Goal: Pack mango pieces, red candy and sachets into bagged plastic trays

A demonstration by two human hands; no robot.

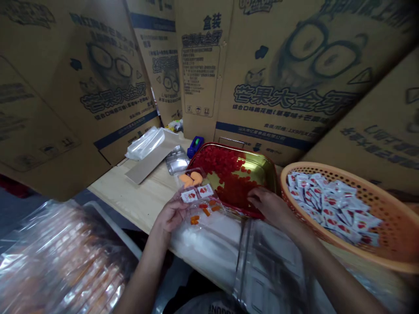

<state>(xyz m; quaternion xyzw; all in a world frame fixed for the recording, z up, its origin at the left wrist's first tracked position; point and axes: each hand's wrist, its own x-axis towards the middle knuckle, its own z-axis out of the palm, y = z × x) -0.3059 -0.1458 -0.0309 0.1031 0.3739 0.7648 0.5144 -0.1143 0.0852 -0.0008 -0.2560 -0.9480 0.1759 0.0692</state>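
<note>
Left hand (170, 213) curled, gripping clear bag (204, 210) | right hand (266, 205) half-open over red-candy tray (258, 172)

Just past the right fingers (257, 197) lies a glossy gold-toned tray (258, 169), seemingly metal. Under the left fingers (175, 213) is thin, shiny clear plastic film (204, 220). Right of them are a smooth plastic basket (304, 173), pale smooth wood (131, 198) and matt cardboard (262, 87).

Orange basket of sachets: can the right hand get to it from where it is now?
Probably yes: the right hand rests by the tray, and the basket sits just beside it, with no object visible between them.
</note>
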